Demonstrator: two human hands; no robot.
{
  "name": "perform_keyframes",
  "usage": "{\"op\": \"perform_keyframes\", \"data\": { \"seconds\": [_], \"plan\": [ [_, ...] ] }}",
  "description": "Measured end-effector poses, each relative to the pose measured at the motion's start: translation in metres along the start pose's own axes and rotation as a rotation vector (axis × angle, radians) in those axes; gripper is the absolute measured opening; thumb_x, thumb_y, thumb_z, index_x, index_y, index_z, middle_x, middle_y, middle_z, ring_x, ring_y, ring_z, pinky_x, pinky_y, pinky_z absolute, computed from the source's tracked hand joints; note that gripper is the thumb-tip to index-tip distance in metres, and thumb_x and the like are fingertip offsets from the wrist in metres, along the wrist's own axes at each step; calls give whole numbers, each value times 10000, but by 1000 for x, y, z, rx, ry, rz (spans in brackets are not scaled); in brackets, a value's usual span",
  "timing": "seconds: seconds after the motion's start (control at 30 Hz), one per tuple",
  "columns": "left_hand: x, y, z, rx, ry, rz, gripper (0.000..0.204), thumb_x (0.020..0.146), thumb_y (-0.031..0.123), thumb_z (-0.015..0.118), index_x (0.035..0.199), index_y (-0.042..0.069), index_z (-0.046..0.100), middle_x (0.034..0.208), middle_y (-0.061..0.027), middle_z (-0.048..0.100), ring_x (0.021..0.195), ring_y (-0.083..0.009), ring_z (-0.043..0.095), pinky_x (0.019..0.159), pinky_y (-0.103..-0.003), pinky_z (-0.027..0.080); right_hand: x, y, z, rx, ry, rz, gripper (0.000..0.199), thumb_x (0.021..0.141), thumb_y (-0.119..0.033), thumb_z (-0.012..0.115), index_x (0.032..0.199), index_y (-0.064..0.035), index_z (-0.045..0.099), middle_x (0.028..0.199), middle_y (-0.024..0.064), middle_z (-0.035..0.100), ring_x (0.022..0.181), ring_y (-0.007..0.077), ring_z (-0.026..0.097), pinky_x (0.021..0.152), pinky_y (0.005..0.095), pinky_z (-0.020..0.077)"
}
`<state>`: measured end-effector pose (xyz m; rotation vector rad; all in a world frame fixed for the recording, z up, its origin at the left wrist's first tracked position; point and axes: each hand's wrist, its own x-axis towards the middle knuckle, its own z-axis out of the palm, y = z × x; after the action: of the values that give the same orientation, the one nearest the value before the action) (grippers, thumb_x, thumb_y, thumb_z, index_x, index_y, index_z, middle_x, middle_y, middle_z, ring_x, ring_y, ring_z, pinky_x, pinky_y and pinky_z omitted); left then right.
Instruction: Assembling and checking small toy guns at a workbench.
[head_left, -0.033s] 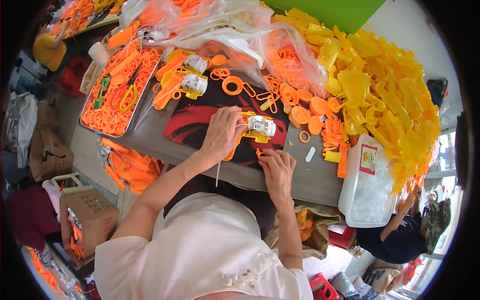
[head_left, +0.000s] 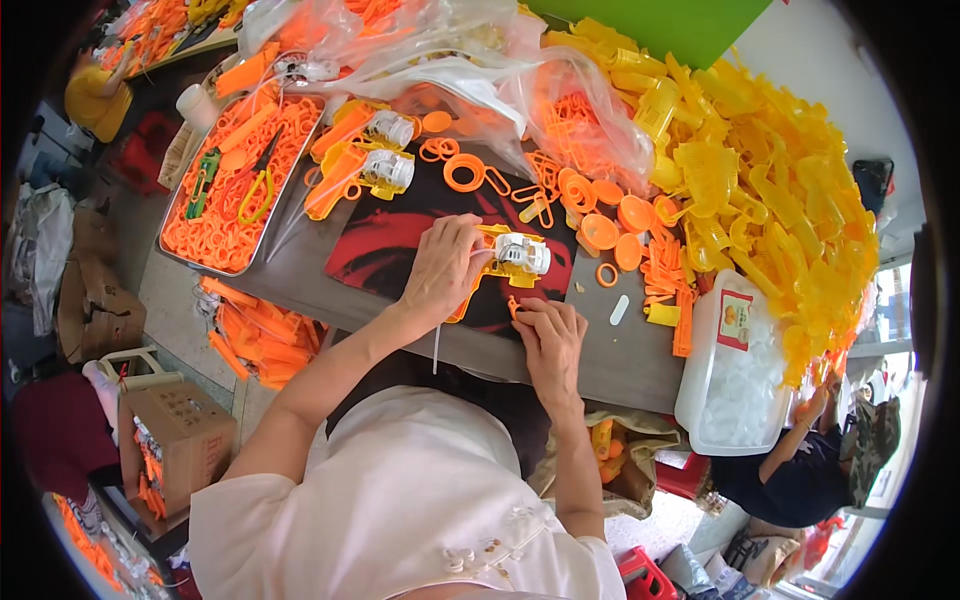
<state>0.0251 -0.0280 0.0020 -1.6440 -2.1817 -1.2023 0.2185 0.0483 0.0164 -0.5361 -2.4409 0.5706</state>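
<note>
My left hand (head_left: pixel 440 268) is closed around the grip of a yellow half-shell of a toy gun (head_left: pixel 487 284). A white round mechanism (head_left: pixel 521 255) sits in that shell, pointing right. A thin white strip (head_left: pixel 436 348) hangs below my left wrist; where its upper end goes is hidden. Just to the right and nearer me, my right hand (head_left: pixel 552 335) pinches a small orange part (head_left: pixel 514 305), apart from the shell. Both hands are over a black and red mat (head_left: pixel 385 240). Two similar toy gun shells with white mechanisms (head_left: pixel 388 170) lie beyond my left hand.
A metal tray (head_left: pixel 247 268) of orange parts, with scissors and green cutters, stands left. Orange rings and caps (head_left: pixel 600 231) lie right of the mat. Yellow shells (head_left: pixel 790 200) are heaped far right, beside a white tub (head_left: pixel 703 395). Plastic bags (head_left: pixel 440 70) cover the back. Another person (head_left: pixel 775 480) is at right.
My right hand, with the small orange part, has shifted very slightly left. My left hand and the toy gun shell stay in place.
</note>
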Motion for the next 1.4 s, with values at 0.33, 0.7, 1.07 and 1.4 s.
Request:
{"op": "perform_keyframes", "data": {
  "seconds": [0.33,0.7,1.07,1.4],
  "plan": [
    [1,2,-1,-41,1,-17,224,900,142,661,1024,35,507,1201,-150,557,1114,-325,531,918,-427,418,26,-19,39,-156,193,-66,281,769,-121,770,1034,-108,678,1075,-12,666,967,192,572,909,383,365],
    [6,-1,-7,-129,-120,-74,245,915,210,648,1006,35,502,1114,-138,541,1094,-316,517,920,-428,399,35,-5,27,-255,116,-258,314,762,-111,747,1071,-121,697,1078,-24,645,1001,185,563,917,388,356],
    [2,-4,-4,-105,-32,0,252,899,232,672,969,56,506,1128,-130,545,1083,-309,519,926,-432,392,24,-2,29,-336,64,-303,293,744,-111,708,1037,-106,704,1145,-16,646,991,179,552,931,384,350],
    [10,-12,-6,-197,-84,-39,295,844,262,727,959,104,506,964,-40,500,932,-249,512,820,-396,395,33,-2,17,-406,30,-435,335,759,-124,657,1092,-104,692,1202,-14,640,1056,185,531,965,400,343]
  ]
}}
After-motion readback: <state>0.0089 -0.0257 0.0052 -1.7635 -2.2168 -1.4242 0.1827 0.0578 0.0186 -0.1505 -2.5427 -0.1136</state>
